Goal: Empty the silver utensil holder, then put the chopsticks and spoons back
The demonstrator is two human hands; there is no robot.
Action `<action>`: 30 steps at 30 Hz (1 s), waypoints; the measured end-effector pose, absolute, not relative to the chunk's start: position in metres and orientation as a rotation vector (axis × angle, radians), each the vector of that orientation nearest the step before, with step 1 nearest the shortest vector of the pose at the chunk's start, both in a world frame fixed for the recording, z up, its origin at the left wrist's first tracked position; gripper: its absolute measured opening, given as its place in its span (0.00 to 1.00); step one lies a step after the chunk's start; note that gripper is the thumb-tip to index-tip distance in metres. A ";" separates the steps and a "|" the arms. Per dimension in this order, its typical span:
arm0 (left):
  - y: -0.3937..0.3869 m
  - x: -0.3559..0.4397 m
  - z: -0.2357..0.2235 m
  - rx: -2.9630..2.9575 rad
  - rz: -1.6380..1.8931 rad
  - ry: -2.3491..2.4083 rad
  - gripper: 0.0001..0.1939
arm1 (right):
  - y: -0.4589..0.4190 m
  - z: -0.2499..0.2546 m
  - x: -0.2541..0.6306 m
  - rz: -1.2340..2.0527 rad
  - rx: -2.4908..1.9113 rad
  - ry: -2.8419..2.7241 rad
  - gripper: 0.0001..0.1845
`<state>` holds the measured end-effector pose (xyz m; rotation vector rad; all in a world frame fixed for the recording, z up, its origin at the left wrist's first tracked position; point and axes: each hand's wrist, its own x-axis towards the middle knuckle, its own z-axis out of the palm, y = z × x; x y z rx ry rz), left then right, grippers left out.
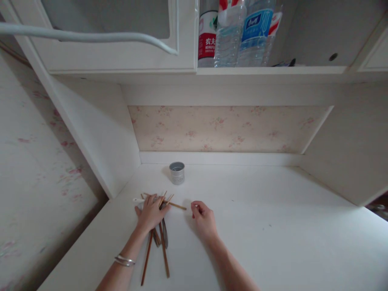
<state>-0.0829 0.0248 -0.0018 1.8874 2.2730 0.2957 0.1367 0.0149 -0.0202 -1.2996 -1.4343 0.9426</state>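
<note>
So, a perforated metal cup (pixel 178 179) is stood upright on the white tabletop (pixel 242 242), and everything else can be placed from there. On the near side of the cup and off to its left, a messy pile of wooden chopsticks (pixel 165 258) is spread out, the sticks crossed at all sorts of angles. A dark metal utensil (pixel 165 236) is mixed in with them, plus something with a white handle (pixel 138 200), its end poking out to the cup's near left; what it belongs to can't be made out.

The pile is covered by the left hand (pixel 151 213), palm down, fingers spread pretty wide, with stick ends sticking up around the fingers. The sticks are definitely being touched, but whether any are properly gripped can't be told from this view. A silver bangle (pixel 124 260) is worn on that wrist.

The right hand (pixel 204 221) is held on the cup's near right, well apart from it, fingers curled in toward the thumb. Whether anything tiny is pinched there can't be told.

Way above the cup and to its right, clear plastic bottles (pixel 230 46) are lined up in a white cabinet (pixel 315 32).
</note>
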 end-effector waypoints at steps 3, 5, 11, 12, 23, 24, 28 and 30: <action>0.026 -0.085 -0.003 1.874 0.287 2.245 0.30 | 0.014 -0.023 0.133 0.958 -1.296 -1.495 0.17; 0.027 -0.087 -0.003 1.866 0.285 2.229 0.31 | 0.015 -0.025 0.130 0.962 -1.291 -1.538 0.14; 0.021 -0.088 0.002 1.844 0.418 2.206 0.34 | 0.032 -0.025 0.118 0.953 -1.291 -1.384 0.16; 0.020 -0.088 0.003 1.844 0.435 2.209 0.33 | 0.039 -0.024 0.115 0.943 -1.285 -1.369 0.18; 0.010 -0.090 0.006 1.903 0.434 2.177 0.32 | 0.148 0.014 0.063 0.778 -1.455 -1.400 0.64; 0.010 -0.090 0.006 1.896 0.427 2.177 0.32 | 0.154 0.015 0.059 0.776 -1.458 -1.397 0.65; 0.009 -0.091 0.008 1.873 0.410 2.165 0.31 | 0.165 0.018 0.046 0.778 -1.415 -1.405 0.54; 0.008 -0.092 0.010 1.878 0.423 2.155 0.32 | 0.165 0.019 0.043 0.777 -1.373 -1.412 0.45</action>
